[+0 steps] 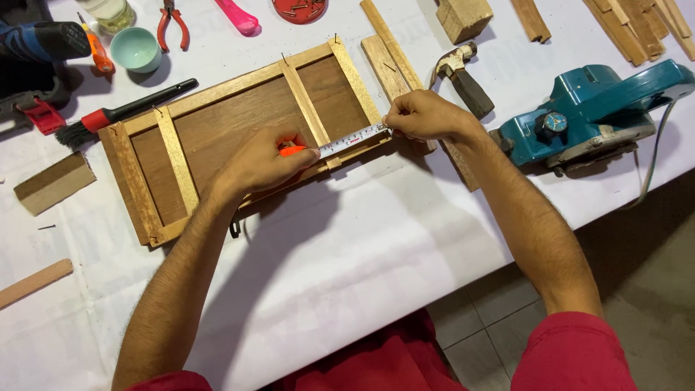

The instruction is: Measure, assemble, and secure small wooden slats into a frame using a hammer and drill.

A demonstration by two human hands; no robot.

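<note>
Tape measure (352, 137) stretched along the near rail of my wooden frame (239, 137), which lies tilted mid-table on the white cloth (347, 246). My left hand (262, 161) is closed over the tape's orange case, pressing it to the frame; my right hand (427, 116) pinches the tape's end at the frame's 3 o'clock corner. Hammer (463, 76) just past my right hand at 1 o'clock, teal electric planer (590, 108) at 3 o'clock, brush (123, 112) at 10 o'clock
</note>
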